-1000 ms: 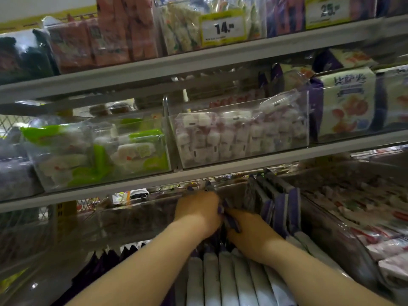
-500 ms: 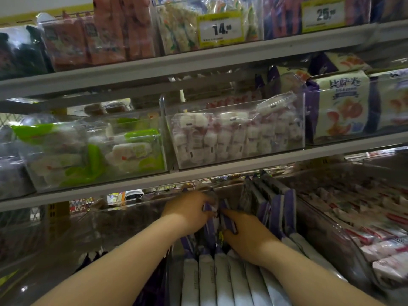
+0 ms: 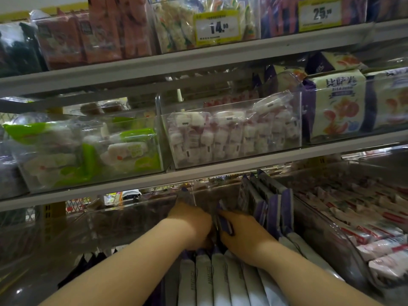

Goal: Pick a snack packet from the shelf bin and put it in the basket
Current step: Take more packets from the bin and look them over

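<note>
**Store shelving (image 3: pixel 220 171): extract one, leave the rest**

Right hand (image 3: pixel 245 237) pinches purple snack packet (image 3: pixel 225 224), upright in shelf bin (image 3: pixel 143 215). Left hand (image 3: pixel 189 224) just beside it, fingers hidden, grip unclear. Hold neighbours back, pull straight up. Basket out of view.

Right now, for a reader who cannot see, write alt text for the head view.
The right hand grips a purple packet in a clear bin of upright packets, the left hand pressed in beside it. Snack bins fill the shelves above.
</note>
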The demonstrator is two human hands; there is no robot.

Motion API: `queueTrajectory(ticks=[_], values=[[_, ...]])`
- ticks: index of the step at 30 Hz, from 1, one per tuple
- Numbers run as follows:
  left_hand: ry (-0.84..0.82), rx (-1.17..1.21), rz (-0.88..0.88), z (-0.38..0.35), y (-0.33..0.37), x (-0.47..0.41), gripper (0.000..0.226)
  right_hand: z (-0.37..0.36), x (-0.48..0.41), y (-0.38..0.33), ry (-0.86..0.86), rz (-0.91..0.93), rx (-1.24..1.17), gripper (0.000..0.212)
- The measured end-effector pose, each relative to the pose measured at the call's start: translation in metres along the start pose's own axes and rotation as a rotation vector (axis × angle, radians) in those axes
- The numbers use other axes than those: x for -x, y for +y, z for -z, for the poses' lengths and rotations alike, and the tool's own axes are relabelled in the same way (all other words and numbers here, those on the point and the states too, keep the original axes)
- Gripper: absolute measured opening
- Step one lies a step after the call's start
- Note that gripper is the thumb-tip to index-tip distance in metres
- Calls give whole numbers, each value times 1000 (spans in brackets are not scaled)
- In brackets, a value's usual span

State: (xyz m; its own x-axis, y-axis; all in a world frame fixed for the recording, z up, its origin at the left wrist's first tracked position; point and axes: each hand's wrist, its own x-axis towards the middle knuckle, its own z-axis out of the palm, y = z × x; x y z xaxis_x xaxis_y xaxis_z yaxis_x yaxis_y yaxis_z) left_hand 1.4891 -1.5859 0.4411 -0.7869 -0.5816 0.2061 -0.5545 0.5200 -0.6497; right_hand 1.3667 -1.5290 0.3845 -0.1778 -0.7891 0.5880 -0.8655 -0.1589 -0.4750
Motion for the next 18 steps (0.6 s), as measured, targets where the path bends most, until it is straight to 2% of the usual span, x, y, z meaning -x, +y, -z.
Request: queueTrajectory(ticks=[3,6,12,16,18], values=[[-83,-50,-79,-3,-4,5,41,-3,-2,2,-6,-9,31,52],[-84,-39,-103,-5,-5,5,39,-5,-1,1,38,-45,44,50],[30,345,-90,1,-14,5,31,7,13,-16,29,-25,225,34],[167,355,-39,3,-33,15,27,35,30,-16,315,126,582,25],[204,400,-44,2,-37,25,30,44,32,-13,442,193,760,28]])
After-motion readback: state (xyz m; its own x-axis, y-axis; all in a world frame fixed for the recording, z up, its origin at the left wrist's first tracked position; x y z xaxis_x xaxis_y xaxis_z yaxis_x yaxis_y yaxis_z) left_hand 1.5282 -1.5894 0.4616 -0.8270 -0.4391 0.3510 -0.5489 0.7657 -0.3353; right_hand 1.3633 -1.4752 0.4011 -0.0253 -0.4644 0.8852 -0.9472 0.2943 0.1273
